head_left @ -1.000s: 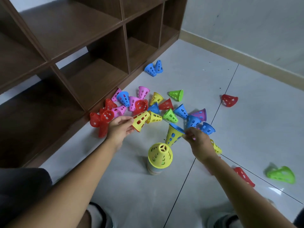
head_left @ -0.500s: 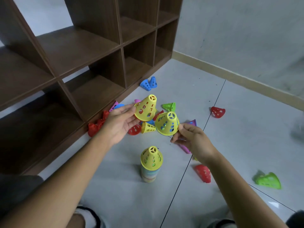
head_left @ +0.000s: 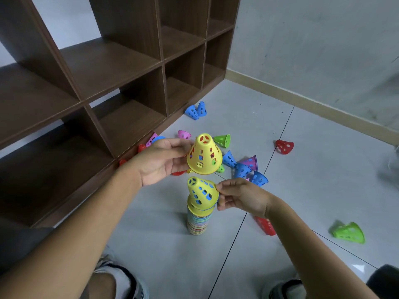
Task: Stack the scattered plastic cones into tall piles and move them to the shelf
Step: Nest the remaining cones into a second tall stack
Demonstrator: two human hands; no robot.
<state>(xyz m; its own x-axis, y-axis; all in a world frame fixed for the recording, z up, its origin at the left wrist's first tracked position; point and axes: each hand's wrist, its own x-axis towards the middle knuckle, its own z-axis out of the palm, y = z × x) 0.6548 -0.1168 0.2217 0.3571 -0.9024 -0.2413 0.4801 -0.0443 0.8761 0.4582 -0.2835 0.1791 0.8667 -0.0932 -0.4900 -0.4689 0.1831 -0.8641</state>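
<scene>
At far left stands the brown cubby shelf (head_left: 121, 67), its open compartments facing me across the grey tiled floor (head_left: 302, 169). A few scattered cones lie against its base, partly hidden behind my left hand (head_left: 159, 161).

That hand is curled round the side of a yellow cone (head_left: 204, 154), thumb on top and fingers underneath near the rim. The cone sits nearly upright in the air, narrow tip up and tilted slightly toward the shelf, wide mouth down, its long axis close to vertical.

Just below it stands the striped pile (head_left: 197, 219) of nested cones, upright on the floor in front of my knees. On its top sits a second yellow cone (head_left: 201, 192), tip up but leaning left, so its axis is tilted off the pile's; its rim is not seated level.

My right hand (head_left: 239, 197) pinches that cone's rim on the right side between thumb and forefinger, the other fingers loosely curled.

Behind the hands lie more loose cones on their sides: a green cone (head_left: 222, 140), several blue cones (head_left: 243, 169) and a purple one. Two blue cones rest by the shelf's foot farther back. To the right, well apart, lie a red cone (head_left: 285, 146) and, nearer me, a green one (head_left: 349, 233), mouths facing different ways.
</scene>
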